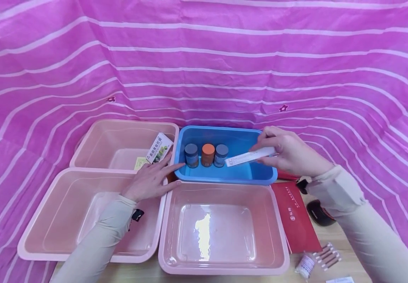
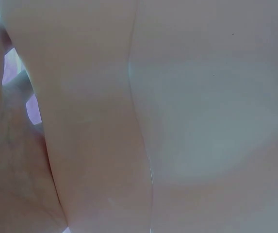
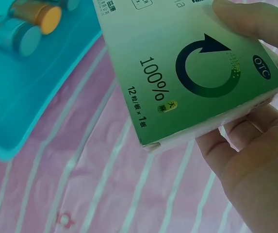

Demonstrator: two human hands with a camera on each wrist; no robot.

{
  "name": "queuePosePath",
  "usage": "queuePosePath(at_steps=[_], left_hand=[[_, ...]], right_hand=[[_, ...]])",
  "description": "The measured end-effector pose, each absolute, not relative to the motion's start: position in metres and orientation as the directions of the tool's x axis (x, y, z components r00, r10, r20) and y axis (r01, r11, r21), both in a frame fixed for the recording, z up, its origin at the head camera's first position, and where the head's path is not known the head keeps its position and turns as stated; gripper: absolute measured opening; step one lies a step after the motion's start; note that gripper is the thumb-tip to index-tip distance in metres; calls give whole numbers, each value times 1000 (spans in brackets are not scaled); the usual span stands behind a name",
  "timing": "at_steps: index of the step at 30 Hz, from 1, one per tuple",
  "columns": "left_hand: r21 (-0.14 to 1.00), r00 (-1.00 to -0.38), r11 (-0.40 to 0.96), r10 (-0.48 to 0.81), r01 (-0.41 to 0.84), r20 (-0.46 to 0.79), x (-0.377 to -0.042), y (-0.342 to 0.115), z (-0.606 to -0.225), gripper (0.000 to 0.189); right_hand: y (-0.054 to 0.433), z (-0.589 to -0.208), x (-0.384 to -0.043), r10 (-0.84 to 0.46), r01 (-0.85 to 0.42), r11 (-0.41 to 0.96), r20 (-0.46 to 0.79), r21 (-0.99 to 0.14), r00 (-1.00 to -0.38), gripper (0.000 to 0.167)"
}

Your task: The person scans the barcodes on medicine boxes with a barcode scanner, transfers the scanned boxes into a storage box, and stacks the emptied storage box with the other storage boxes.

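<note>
My right hand pinches a white-and-green medicine box between thumb and fingers, above the right side of the blue tub. The box is edge-on in the head view, and its OTC mark shows in the right wrist view. In the blue tub stand an orange-lidded jar and two grey-lidded jars. My left hand rests with fingers spread where the tubs' rims meet. Beyond its fingers, another white-and-green medicine box leans in the back-left pink tub, beside yellow paper.
Two pink tubs stand in front, one on the left and one on the right. On the table at right lie a red folder, a dark rounded object, a small white wrapped item and several brownish strips. Striped pink cloth hangs behind.
</note>
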State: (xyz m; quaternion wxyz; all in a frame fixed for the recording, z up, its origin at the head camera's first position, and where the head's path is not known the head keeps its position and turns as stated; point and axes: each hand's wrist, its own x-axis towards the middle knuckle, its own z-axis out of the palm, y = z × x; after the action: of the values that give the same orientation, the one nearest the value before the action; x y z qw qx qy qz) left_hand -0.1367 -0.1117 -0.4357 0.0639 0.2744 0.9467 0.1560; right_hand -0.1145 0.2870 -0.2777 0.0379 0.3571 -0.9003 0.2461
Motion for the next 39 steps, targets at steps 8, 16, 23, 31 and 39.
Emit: queuePosePath(at_steps=[8, 16, 23, 31, 39], left_hand=[[321, -846, 808, 531, 493, -37, -136, -116, -438, 71], [319, -845, 806, 534, 499, -28, -135, -118, -439, 69], [316, -844, 805, 536, 502, -25, -134, -119, -439, 67], [311, -842, 800, 540, 512, -4, -134, -119, -438, 66], [272, -824, 789, 566, 551, 29, -137, -115, -436, 64]], right_hand=[[236, -279, -153, -634, -633, 572, 209, -521, -745, 29], [185, -288, -187, -677, -627, 513, 172, -586, -715, 23], [143, -298, -214, -715, -643, 489, 151, -590, -683, 23], [100, -303, -237, -761, -684, 489, 117, -542, -638, 23], [51, -311, -257, -803, -721, 495, 62, -486, -593, 20]])
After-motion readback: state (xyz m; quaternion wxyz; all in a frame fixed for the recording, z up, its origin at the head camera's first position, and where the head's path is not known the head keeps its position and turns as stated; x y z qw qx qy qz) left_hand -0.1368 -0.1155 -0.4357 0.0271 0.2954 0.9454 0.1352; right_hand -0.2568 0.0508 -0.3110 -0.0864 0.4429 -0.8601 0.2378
